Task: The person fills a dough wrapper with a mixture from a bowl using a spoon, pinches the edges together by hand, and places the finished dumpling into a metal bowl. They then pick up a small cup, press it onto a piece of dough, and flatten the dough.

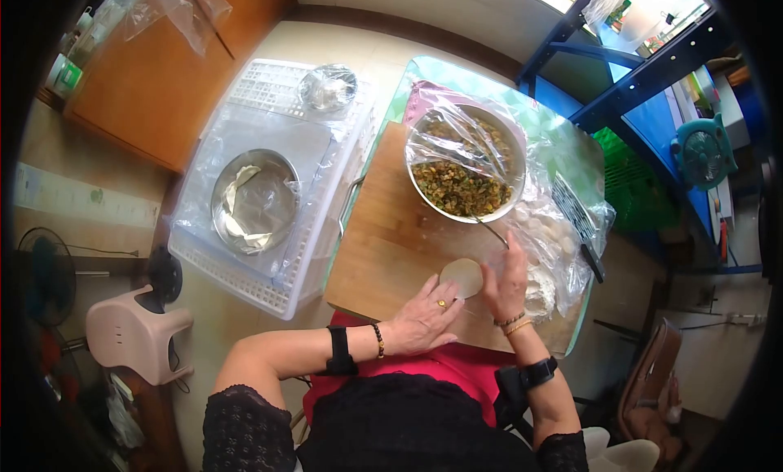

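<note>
A round, pale dough wrapper point(462, 278) lies near the front edge of the wooden board point(379, 227). My left hand point(426, 315) is spread flat, with its fingertips at the wrapper's left edge. On the wrapper's other side is my right hand point(507, 283), its thumb apart from the raised fingers. Those fingers are at the end of a thin metal spoon handle point(492, 232); I see no firm grip on it. The spoon's head is hidden in the chopped filling point(461, 188), inside a white bowl point(520, 174) partly covered by clear plastic.
Right of the board are plastic-covered dough pieces point(548, 227), flour point(540, 293) and a black-handled tool point(591, 260). At left, a metal bowl point(285, 158) holding pale folded pieces stands on a plastic-covered white crate point(269, 299). A pink stool point(122, 333) is further left.
</note>
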A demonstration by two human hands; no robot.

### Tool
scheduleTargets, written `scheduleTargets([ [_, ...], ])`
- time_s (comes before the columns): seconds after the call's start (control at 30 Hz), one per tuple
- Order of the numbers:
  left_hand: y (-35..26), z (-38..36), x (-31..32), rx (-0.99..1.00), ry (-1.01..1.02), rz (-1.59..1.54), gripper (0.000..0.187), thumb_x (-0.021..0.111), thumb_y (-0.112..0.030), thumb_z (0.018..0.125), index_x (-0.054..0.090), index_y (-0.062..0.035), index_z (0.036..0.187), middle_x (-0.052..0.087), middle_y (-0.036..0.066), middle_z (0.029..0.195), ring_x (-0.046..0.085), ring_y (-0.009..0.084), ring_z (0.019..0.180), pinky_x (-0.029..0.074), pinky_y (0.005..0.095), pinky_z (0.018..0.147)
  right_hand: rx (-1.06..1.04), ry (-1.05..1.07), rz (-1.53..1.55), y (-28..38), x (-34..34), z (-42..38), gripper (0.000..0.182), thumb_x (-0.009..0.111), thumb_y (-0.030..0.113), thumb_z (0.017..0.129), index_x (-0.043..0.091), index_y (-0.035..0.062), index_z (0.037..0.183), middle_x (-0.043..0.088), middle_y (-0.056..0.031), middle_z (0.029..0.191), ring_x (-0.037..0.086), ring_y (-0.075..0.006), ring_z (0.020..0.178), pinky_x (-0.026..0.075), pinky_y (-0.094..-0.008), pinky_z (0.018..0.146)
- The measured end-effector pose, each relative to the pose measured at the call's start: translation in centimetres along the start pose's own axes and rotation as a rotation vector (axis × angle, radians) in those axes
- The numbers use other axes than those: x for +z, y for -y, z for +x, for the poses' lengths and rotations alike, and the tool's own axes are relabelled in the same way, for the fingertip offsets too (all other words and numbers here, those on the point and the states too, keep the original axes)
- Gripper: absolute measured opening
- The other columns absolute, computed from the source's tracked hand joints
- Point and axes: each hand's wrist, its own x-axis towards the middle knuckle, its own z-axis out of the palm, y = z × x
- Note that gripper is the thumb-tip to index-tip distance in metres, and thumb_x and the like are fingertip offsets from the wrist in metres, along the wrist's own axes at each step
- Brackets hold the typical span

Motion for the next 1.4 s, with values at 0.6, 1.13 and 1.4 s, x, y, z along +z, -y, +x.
scheduleTargets([
  [0.6,0.2,2.5,0.2,0.054,-0.026,0.108,0.066,0.061,-0.047,0.085,0.049,0.0052,0.124,0.043,0.026,0.133,0.033,0.0400,0.133,0.025,0.0543,0.111,-0.171,0.037,-0.070,-0.1,-2.4,-1.0,0.070,0.071,0.018,0.081,0.038,0.0031,0.142,0.055,-0.0204,0.118,0.054,-0.0359,0.106,0.042,-0.0444,0.091],
  [1.13,-1.1,1.2,-0.1,0.086,0.105,0.145,0.064,0.056,-0.047,0.088,0.049,0.0023,0.127,0.043,0.022,0.136,0.037,0.0345,0.132,0.023,0.0557,0.112,0.116,-0.045,-0.149,-2.6,0.2,-0.3,0.079,0.071,0.034,0.080,0.035,0.0005,0.142,0.055,-0.0193,0.122,0.053,-0.0348,0.112,0.039,-0.0450,0.092],
  [1.4,-0.4,0.7,0.1,0.068,0.107,0.093,0.065,0.059,-0.046,0.086,0.048,0.0023,0.128,0.043,0.023,0.135,0.036,0.0357,0.132,0.025,0.0572,0.110,-0.221,0.104,-0.362,1.8,2.3,-4.0,0.076,0.069,0.029,0.080,0.035,-0.0004,0.142,0.052,-0.0185,0.125,0.052,-0.0339,0.112,0.038,-0.0454,0.093],
])
